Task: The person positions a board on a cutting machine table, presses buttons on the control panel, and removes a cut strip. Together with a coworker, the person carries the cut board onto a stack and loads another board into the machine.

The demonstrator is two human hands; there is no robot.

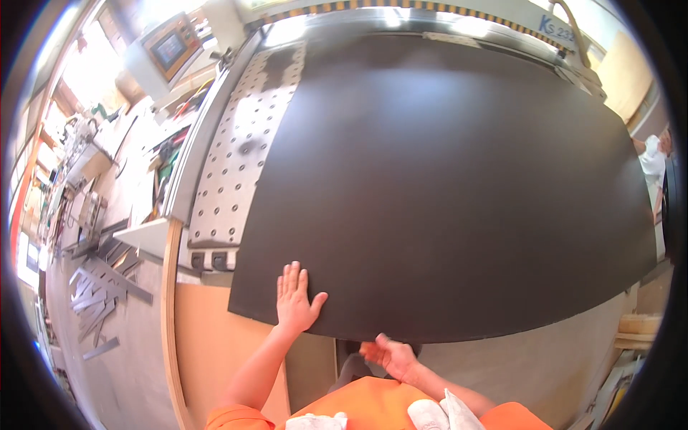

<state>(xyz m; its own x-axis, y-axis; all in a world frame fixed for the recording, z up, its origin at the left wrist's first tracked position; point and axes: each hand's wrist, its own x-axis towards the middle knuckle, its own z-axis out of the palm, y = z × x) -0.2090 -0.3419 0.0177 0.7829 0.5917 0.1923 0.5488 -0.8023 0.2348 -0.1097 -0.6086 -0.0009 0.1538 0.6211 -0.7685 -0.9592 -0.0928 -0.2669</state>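
Note:
A large, dark, flat panel (pixel 444 193) lies across the machine bed and reaches out toward me. My left hand (pixel 295 301) rests palm down on its near left corner, with the fingers stretched out and the thumb apart. At the middle of the near edge is my right hand (pixel 390 356). Its thumb points up at the edge, and its loosely bent fingers are slightly blurred just below. Nothing shows inside that hand. The perforated metal bed (pixel 236 158) is visible along the panel's left side.
A machine beam (pixel 430 11) with yellow-black stripes spans the far side. A control screen (pixel 170 49) stands far left. Grey offcut strips (pixel 97 294) lie on the left floor. A wooden board (pixel 215 344) stands below the near left corner. Another person's white-covered hand (pixel 653 154) is at the right edge.

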